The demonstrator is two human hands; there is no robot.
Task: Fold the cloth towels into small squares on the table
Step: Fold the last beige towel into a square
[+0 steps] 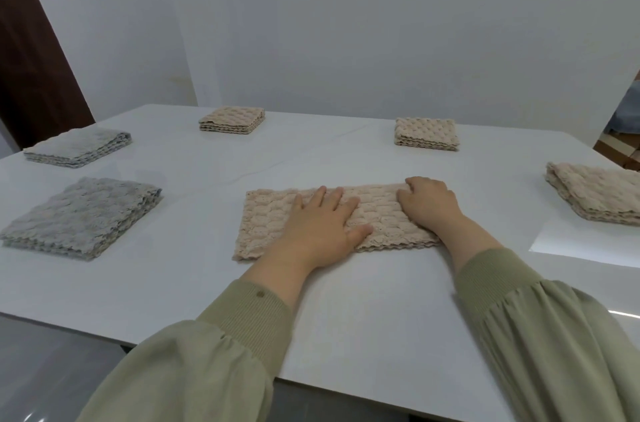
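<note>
left hand [323, 221] flat on beige towel [266, 221] | right hand [429, 205] curled at its right end | five folded towels around, on table [346, 300]

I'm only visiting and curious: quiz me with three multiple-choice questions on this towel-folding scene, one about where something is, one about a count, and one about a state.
1. Where on the table do the grey towels lie?
A. On its left side
B. At its far right corner
C. Under the hands

2. How many beige towels are on it?
A. Two
B. Four
C. Six

3. How does the left hand lie on the middle towel?
A. Clenched in a fist
B. Flat, fingers spread
C. Lifted clear of it

Answers:
1 A: both grey ones sit left of the hands.
2 B: two lie at the far side, one at the right, and one under the hands.
3 B: its straight, spread fingers press on the cloth.
</note>
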